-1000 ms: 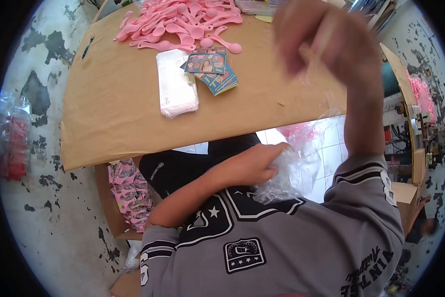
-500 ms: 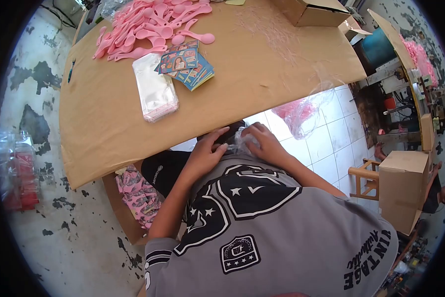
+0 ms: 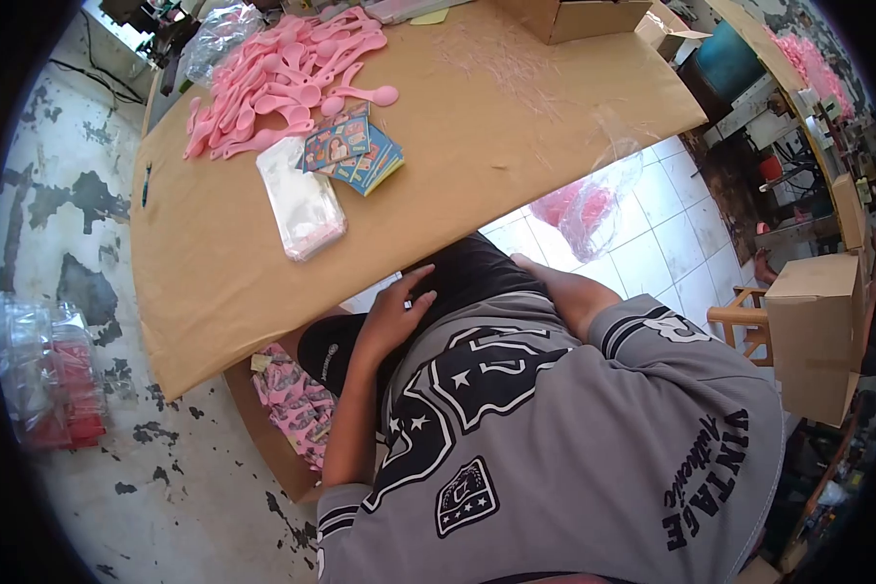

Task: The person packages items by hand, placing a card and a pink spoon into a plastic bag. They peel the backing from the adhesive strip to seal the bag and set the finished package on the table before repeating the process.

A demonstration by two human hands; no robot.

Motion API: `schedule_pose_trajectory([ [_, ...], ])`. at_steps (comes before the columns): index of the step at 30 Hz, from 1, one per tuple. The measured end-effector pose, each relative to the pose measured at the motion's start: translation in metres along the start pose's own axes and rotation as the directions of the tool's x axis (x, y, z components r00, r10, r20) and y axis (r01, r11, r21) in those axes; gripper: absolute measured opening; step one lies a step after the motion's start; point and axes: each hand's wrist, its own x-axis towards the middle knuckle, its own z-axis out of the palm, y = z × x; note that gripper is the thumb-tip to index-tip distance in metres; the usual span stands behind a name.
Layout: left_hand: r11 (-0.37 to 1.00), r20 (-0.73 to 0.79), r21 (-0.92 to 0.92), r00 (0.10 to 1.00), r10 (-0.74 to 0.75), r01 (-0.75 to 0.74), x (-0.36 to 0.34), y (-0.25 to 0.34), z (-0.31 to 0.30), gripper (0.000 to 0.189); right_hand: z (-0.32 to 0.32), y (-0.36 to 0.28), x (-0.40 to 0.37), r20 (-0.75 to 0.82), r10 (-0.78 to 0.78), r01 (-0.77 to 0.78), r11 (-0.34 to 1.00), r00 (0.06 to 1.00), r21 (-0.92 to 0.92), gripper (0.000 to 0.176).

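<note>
My left hand rests over my lap near the table's front edge, thumb and fingers apart. A small pale spot shows between its thumb and fingers. Down past the far side of my black shorts reaches my right hand, its fingers hidden behind the thigh. On the table in front lie a stack of clear plastic bags and a fanned pile of printed cards. Behind them is a heap of pink measuring spoons.
Brown paper covers the table. A clear bag with pink contents is on the tiled floor at the right. Packed pink items fill a cardboard box under the table's left side. Another carton stands by a wooden stool.
The crumpled clear plastic between my hands is out of sight. My right hand has moved away from the left and down beside my thigh. The view has shifted slightly.
</note>
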Motion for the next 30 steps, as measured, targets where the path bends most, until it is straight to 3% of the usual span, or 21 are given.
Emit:
schedule_pose_trajectory([
  [4, 0.999, 0.011, -0.032, 0.999, -0.035, 0.035, 0.001, -0.009, 0.008, 0.050, 0.004, 0.001, 0.021, -0.296, -0.100, 0.064, 0.990, 0.950, -0.129, 0.049],
  [5, 0.999, -0.033, 0.003, 0.999, 0.036, -0.036, 0.004, -0.021, 0.014, 0.048, 0.003, 0.001, 0.029, -0.364, -0.102, 0.066, 0.992, 0.926, -0.110, 0.048],
  [6, 0.999, -0.051, 0.020, 0.998, 0.034, -0.033, 0.007, -0.024, 0.016, 0.047, 0.003, 0.005, 0.043, -0.428, -0.092, 0.065, 0.995, 0.899, -0.076, 0.048],
  [8, 0.998, -0.091, 0.057, 0.995, 0.026, -0.021, 0.009, -0.029, 0.020, 0.045, 0.001, -0.005, 0.049, -0.450, 0.044, 0.075, 0.967, 0.892, 0.244, 0.064],
  [10, 1.000, -0.116, 0.024, 0.993, 0.020, -0.018, 0.006, -0.035, 0.022, 0.045, -0.009, -0.041, 0.020, -0.413, 0.151, 0.116, 0.825, 0.898, 0.553, 0.078],
  [12, 0.999, -0.146, -0.017, 0.989, 0.025, -0.028, 0.004, -0.039, 0.024, 0.044, -0.019, -0.059, 0.036, -0.516, 0.248, 0.347, 0.501, 0.820, 0.793, 0.083],
  [13, 0.998, -0.162, -0.043, 0.986, 0.029, -0.037, 0.001, -0.041, 0.025, 0.044, -0.027, -0.067, 0.042, -0.544, 0.273, 0.422, 0.396, 0.794, 0.815, 0.082],
  [15, 0.996, -0.181, -0.087, 0.984, 0.001, -0.017, -0.004, -0.043, 0.028, 0.047, -0.038, -0.085, 0.035, -0.580, 0.242, 0.482, 0.361, 0.778, 0.798, 0.080],
  [18, 0.965, -0.207, -0.188, 0.953, -0.221, 0.183, -0.003, -0.051, 0.034, 0.053, -0.037, -0.109, 0.012, -0.596, 0.091, 0.488, 0.484, 0.798, 0.726, 0.078],
  [21, 0.987, -0.294, -0.117, 0.945, -0.143, 0.113, 0.009, -0.076, 0.035, 0.066, -0.018, -0.140, -0.017, -0.563, -0.115, 0.497, 0.635, 0.818, 0.592, 0.075],
  [24, 0.921, -0.096, -0.239, 0.937, -0.337, 0.307, 0.013, -0.077, 0.033, 0.079, -0.001, -0.161, -0.055, -0.471, -0.320, 0.526, 0.744, 0.822, 0.413, 0.073],
  [25, 0.927, -0.007, -0.157, 0.938, -0.346, 0.341, 0.012, -0.072, 0.031, 0.089, 0.001, -0.164, -0.072, -0.422, -0.379, 0.535, 0.767, 0.823, 0.354, 0.072],
  [28, 0.908, 0.133, -0.083, 0.908, -0.398, 0.410, 0.014, -0.060, 0.030, 0.089, 0.013, -0.164, -0.125, -0.255, -0.505, 0.555, 0.808, 0.825, 0.197, 0.069],
  [30, 0.940, 0.109, -0.077, 0.940, -0.324, 0.333, 0.018, -0.069, 0.035, 0.089, 0.022, -0.172, -0.159, -0.121, -0.527, 0.536, 0.842, 0.842, 0.065, 0.068],
])
